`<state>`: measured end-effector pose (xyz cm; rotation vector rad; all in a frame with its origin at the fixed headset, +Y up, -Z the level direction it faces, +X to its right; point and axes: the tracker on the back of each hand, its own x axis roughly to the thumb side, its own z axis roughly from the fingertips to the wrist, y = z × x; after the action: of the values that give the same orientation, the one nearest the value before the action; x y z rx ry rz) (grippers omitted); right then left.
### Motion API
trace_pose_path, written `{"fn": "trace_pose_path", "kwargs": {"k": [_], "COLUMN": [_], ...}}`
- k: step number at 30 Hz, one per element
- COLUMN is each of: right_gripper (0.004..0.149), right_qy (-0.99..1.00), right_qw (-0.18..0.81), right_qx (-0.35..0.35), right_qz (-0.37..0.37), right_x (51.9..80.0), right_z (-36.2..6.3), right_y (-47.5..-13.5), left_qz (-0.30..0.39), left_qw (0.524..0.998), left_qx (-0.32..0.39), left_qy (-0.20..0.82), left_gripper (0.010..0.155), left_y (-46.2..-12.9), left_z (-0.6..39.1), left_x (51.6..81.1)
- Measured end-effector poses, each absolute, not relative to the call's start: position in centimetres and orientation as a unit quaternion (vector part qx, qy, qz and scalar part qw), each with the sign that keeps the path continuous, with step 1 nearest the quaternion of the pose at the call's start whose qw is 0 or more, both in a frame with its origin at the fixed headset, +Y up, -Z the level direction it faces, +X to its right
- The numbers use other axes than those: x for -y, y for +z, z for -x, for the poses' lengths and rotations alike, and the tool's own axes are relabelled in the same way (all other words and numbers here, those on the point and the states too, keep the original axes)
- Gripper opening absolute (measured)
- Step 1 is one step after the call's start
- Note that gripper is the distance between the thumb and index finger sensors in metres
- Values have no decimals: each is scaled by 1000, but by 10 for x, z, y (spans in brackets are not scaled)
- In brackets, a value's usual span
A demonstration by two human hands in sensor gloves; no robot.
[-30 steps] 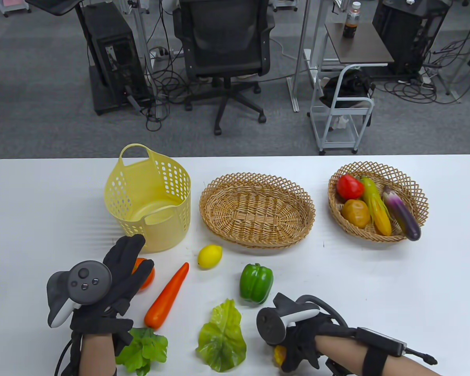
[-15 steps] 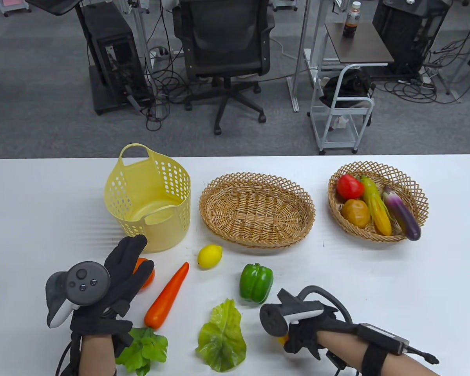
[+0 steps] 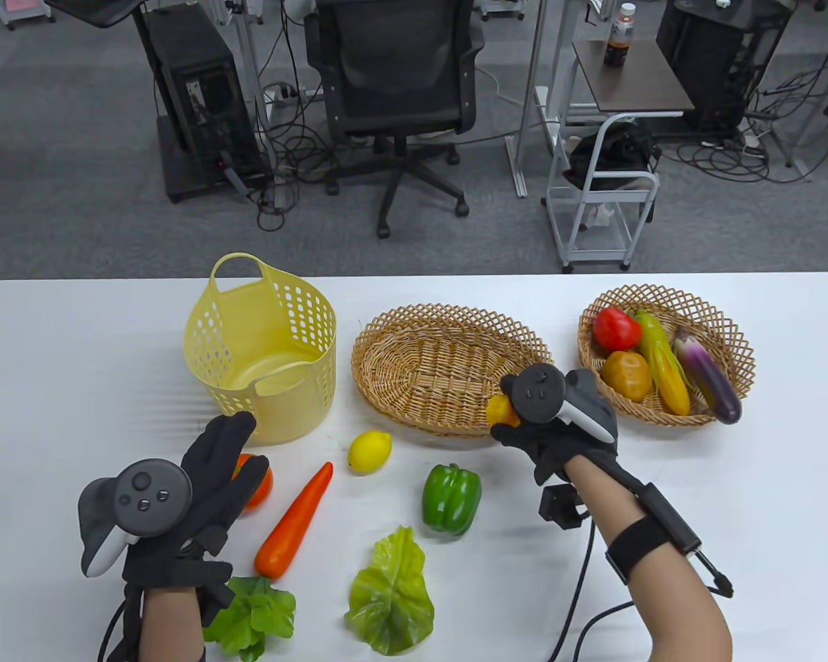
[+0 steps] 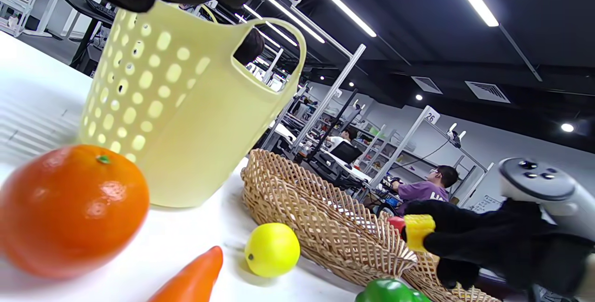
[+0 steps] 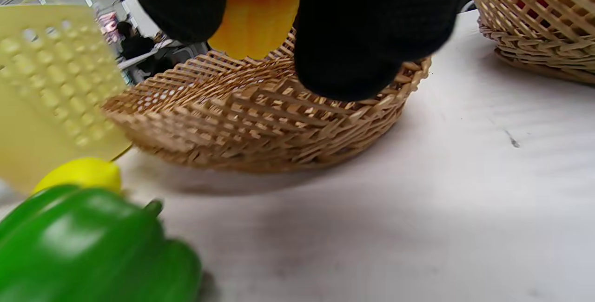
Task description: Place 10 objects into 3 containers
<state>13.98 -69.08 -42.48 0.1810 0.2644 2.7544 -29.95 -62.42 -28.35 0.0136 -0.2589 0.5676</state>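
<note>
My right hand holds a small yellow-orange piece at the near right rim of the empty oval wicker basket; the piece also shows in the right wrist view and left wrist view. My left hand is open, fingers spread, over an orange beside the empty yellow plastic basket. A lemon, carrot, green pepper, lettuce leaf and leafy green lie on the table.
The round wicker basket at the right holds a tomato, a brown potato, a corn cob and an eggplant. An office chair and carts stand beyond the table's far edge.
My right hand has lifted the yellow-orange piece from the table's near edge and carried it up to the oval basket's rim. My left hand has barely moved.
</note>
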Motion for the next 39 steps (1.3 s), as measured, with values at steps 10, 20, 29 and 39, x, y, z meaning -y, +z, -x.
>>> {"fn": "trace_pose_path", "kwargs": {"k": [10, 20, 29, 39], "right_gripper": [79, 85, 83, 92], "right_qy": [973, 972, 983, 940], "right_qw": [181, 176, 137, 51], "right_qx": [-141, -158, -79, -239], "right_qz": [2, -4, -95, -238], "right_x": [717, 719, 690, 703], "right_z": [-144, -148, -129, -59], "right_y": [-454, -449, -404, -347], "left_qz": [2, 4, -2, -15], "left_qw": [955, 954, 951, 945], "left_qx": [114, 115, 125, 143], "left_qy": [275, 277, 282, 295], "left_gripper": [73, 74, 74, 74], "left_y": [-289, -289, -286, -279], "left_z": [308, 306, 304, 305], "left_x": [630, 631, 628, 622]}}
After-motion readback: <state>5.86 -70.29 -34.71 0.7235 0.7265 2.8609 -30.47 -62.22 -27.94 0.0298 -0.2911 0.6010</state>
